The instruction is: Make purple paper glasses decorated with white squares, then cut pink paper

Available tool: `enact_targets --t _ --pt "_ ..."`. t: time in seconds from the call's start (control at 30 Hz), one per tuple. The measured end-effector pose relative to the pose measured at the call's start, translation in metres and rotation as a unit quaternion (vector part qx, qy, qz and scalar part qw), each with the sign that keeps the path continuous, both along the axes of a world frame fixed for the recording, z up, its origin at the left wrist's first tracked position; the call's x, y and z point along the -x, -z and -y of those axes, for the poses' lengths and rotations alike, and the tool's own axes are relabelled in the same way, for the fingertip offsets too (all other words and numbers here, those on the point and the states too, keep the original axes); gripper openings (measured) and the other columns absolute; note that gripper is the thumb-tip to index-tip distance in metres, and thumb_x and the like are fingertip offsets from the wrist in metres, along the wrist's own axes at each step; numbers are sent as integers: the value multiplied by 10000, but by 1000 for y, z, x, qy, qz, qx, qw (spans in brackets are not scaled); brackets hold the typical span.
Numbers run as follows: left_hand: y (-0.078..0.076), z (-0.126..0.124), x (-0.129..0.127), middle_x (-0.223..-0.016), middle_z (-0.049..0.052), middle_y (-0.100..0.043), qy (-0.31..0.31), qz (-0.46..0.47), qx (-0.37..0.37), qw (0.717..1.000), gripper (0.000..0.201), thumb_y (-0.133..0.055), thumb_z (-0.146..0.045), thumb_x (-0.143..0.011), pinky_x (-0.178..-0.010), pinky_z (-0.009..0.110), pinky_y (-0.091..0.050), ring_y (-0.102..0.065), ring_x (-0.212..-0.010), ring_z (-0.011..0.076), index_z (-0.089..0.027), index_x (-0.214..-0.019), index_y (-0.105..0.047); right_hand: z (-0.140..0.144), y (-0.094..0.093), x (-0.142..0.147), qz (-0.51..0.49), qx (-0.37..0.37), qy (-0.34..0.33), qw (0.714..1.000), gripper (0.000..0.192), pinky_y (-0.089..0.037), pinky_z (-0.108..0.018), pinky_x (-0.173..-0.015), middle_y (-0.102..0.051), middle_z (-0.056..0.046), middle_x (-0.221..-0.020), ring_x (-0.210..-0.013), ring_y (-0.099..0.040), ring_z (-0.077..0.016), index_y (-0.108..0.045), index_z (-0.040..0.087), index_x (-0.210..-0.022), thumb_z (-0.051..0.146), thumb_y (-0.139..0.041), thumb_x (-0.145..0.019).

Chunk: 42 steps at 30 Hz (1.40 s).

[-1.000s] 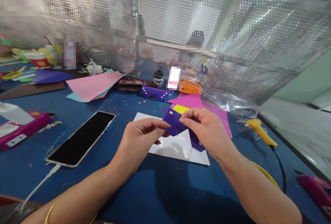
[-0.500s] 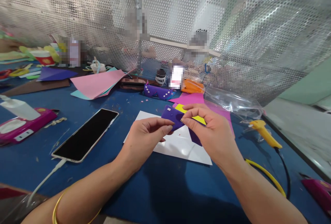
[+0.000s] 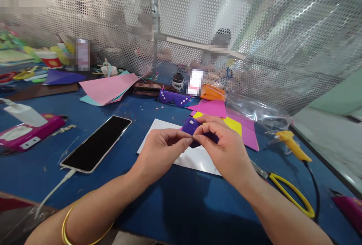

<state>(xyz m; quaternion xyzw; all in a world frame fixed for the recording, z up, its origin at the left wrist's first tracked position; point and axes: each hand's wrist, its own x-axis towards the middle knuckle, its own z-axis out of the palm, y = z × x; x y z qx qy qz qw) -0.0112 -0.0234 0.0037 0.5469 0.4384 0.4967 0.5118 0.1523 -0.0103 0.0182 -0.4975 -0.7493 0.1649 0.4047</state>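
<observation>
A piece of purple craft sheet (image 3: 190, 124) with a small white square near its corner is held up over a white sheet of paper (image 3: 195, 160). My left hand (image 3: 166, 147) pinches its lower edge between thumb and fingers. Beside it, almost touching at the fingertips, my right hand (image 3: 222, 143) pinches the same piece, hiding much of its right part. Anything tiny between the fingertips is too small to make out. Beyond the hands stands a purple mask-like cutout (image 3: 175, 98) dotted with white squares.
A phone (image 3: 97, 144) on a cable lies left, near a magenta power strip (image 3: 39, 133). Right are a yellow glue gun (image 3: 294, 146) and yellow-handled scissors (image 3: 294, 196). Pink sheets (image 3: 109, 88) and a plastic bag (image 3: 254, 107) lie before a perforated metal screen (image 3: 192, 14).
My right hand has moved left and down, its fingertips now close to my left ones. The purple piece has tilted and shows less. The camera view has shifted slightly.
</observation>
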Motion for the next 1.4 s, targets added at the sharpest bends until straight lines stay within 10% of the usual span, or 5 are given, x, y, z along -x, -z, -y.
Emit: enact_targets --t 0.3,0.5,1.4 --pt "-1 -1 0 -764 -21 -775 -40 -13 -1 999 96 -725 -307 -780 -611 204 -484 -647 -692 125 -237 -778 -791 -1 -18 -15 15 -146 49 988 100 -457 -396 -958 -686 -54 -1065 -1057 -627 -208 -723 222 -865 216 -624 -878" --pt "-5 1 -2 -767 -5 -777 -43 -42 -17 998 122 -705 -320 -796 -601 232 -472 -648 -681 146 -233 -799 -791 1 -19 -12 16 -39 7 999 68 -437 -453 -978 -684 -41 -1115 -1120 -603 -245 -698 243 -777 238 -667 -838" --pt "-8 2 -3 -757 6 -779 -54 -49 -16 997 97 -700 -282 -772 -628 253 -498 -678 -716 175 -235 -762 -784 2 -16 -8 19 -16 -42 999 94 -406 -474 -1034 -645 -64 -1241 -1256 -529 -249 -615 235 -794 205 -574 -872"
